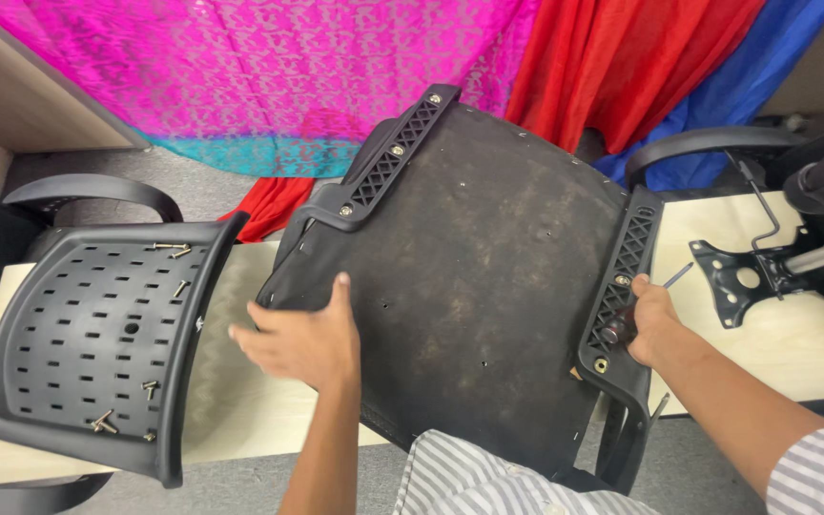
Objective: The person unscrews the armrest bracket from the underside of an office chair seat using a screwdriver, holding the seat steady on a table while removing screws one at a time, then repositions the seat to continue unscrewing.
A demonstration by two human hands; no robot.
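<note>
Right hand [653,322] gripping one tool [622,329], one seat [469,277]

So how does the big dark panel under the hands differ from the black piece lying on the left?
The seat base is a solid, scuffed, dusty board; the slotted backrest shell is clean moulded plastic full of small slots. The seat base has armrest brackets bolted along two edges; the shell only carries loose screws. The left hand and right hand touch the seat base; the shell lies untouched. Both are black chair parts.
</note>
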